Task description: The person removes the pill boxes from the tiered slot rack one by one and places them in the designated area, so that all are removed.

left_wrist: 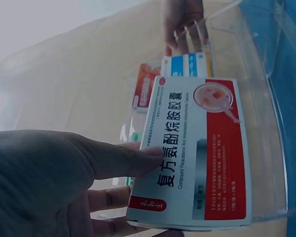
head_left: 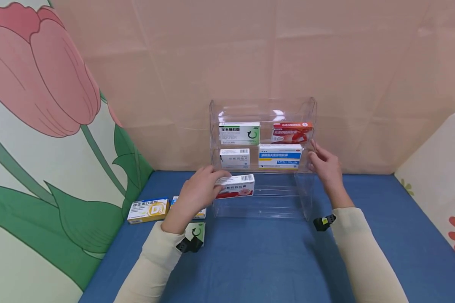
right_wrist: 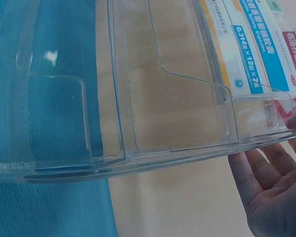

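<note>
My left hand (head_left: pixel 201 189) pinches a white and red medicine box (head_left: pixel 240 185) by its left end, in front of the left side of a clear plastic rack (head_left: pixel 265 203). In the left wrist view the thumb lies across the printed front of this box (left_wrist: pixel 219 153), and the other fingers are behind it. My right hand (head_left: pixel 327 168) holds the rack's right side edge; the right wrist view has the thumb on one face of the clear side panel (right_wrist: pixel 177 155) and the fingers (right_wrist: pixel 266 170) beyond it.
The rack's upper tiers hold a green and white box (head_left: pixel 239 133), a red box (head_left: pixel 293 133), a small white box (head_left: pixel 235 159) and a blue and white box (head_left: pixel 280 156). On the blue cloth at left lie a yellow box (head_left: pixel 148 210) and a green box (head_left: pixel 196 231), with another partly hidden.
</note>
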The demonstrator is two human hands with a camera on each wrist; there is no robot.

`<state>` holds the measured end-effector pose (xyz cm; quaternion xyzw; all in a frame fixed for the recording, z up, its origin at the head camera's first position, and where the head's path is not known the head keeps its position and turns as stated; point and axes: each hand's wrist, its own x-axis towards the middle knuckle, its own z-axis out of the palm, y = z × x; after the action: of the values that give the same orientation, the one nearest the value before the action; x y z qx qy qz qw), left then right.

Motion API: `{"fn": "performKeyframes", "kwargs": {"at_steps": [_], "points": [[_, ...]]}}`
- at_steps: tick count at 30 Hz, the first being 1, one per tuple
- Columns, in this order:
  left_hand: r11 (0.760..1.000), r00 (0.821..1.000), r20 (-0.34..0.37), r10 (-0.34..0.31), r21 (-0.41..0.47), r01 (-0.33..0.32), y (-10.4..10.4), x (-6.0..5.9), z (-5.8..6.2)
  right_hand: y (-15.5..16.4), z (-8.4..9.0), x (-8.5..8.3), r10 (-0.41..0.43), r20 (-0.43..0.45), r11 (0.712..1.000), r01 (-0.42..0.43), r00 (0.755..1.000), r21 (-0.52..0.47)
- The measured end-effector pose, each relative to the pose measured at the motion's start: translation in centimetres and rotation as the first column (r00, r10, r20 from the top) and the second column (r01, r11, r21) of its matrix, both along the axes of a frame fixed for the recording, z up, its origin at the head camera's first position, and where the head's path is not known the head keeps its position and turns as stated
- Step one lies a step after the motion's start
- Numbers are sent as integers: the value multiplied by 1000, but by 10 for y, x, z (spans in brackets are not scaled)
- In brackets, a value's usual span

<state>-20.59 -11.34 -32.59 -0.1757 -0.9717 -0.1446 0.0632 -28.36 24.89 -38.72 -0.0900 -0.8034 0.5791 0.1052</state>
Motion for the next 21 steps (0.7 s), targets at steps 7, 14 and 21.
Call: {"fn": "performKeyframes", "kwargs": {"at_steps": [7, 14, 21], "points": [[1000, 995, 104, 11, 6, -12, -14, 0, -2, 0, 0, 0, -2, 2, 1000, 2, 1000, -2], [1000, 976, 216, 14, -15, -11, -32, 2, -7, -1, 1, 1, -1, -1, 1000, 1, 1000, -2], [1000, 958, 284, -28, 11, 26, -58, -4, -21, -2, 3, 3, -7, 11, 1000, 7, 1000, 2]]}}
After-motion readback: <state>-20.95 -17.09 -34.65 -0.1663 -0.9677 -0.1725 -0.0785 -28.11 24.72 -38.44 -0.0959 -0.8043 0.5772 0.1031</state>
